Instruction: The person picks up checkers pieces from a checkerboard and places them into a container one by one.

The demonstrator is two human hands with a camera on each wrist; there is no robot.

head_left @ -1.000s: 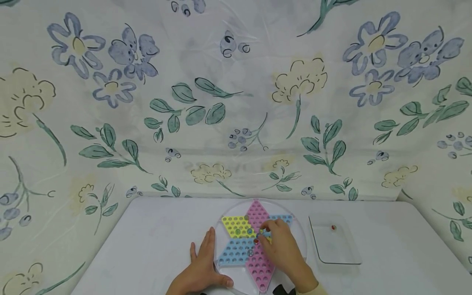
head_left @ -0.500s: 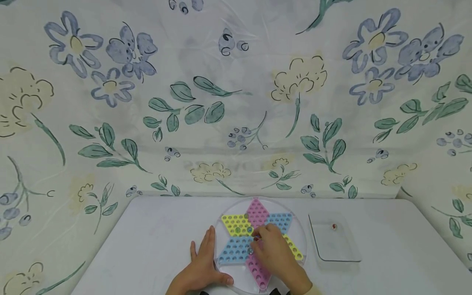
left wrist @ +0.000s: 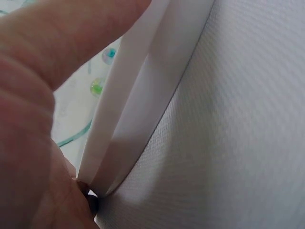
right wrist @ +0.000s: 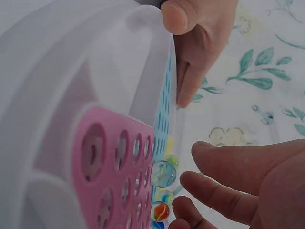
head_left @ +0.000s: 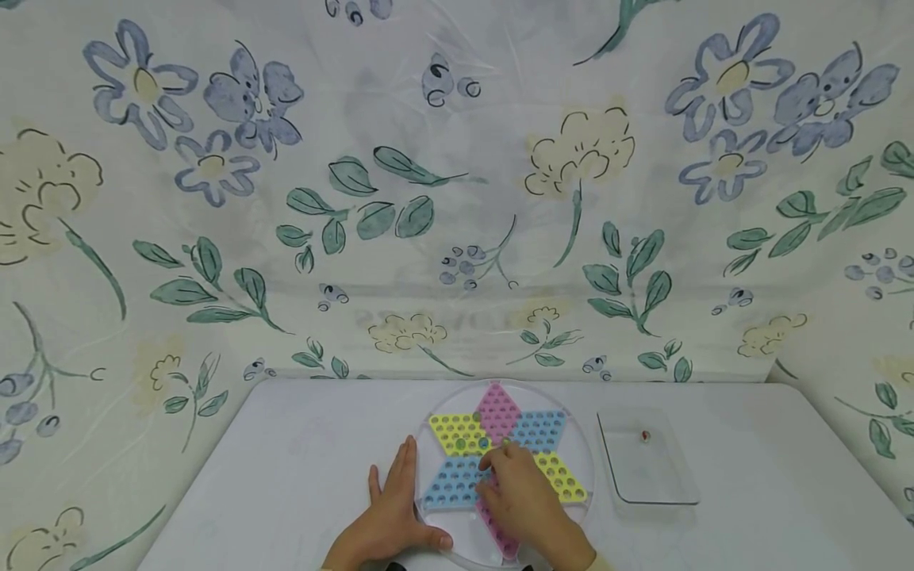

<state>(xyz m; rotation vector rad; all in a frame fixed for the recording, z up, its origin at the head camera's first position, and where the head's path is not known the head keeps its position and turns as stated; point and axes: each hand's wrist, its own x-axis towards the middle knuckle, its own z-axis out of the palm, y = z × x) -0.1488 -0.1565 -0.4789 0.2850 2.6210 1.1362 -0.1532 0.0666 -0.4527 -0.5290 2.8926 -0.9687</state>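
Note:
A round white Chinese checkers board (head_left: 457,527) carries a star of pink, yellow and blue holed sections. My left hand (head_left: 385,507) lies along its left side, fingers straight, thumb on the front rim. My right hand (head_left: 528,500) is over the middle, fingers bent loosely. In the right wrist view its fingertips (right wrist: 202,149) are just beside a clear marble (right wrist: 164,174) on the board, with nothing seen between them. An orange marble (right wrist: 160,210) and a blue marble (right wrist: 157,225) sit close by. Greenish marbles (head_left: 460,444) stand on the yellow section. The hand hides part of the star's centre.
To the board's right, a clear tray (head_left: 660,503) holds one small reddish marble (head_left: 646,436). Both stand on a white table (head_left: 286,468), and a floral cloth (head_left: 500,238) hangs behind it.
My right hand has shifted from the star's centre toward the left and nearer me, uncovering the right-hand blue and yellow sections. The left hand stays where it was on the board.

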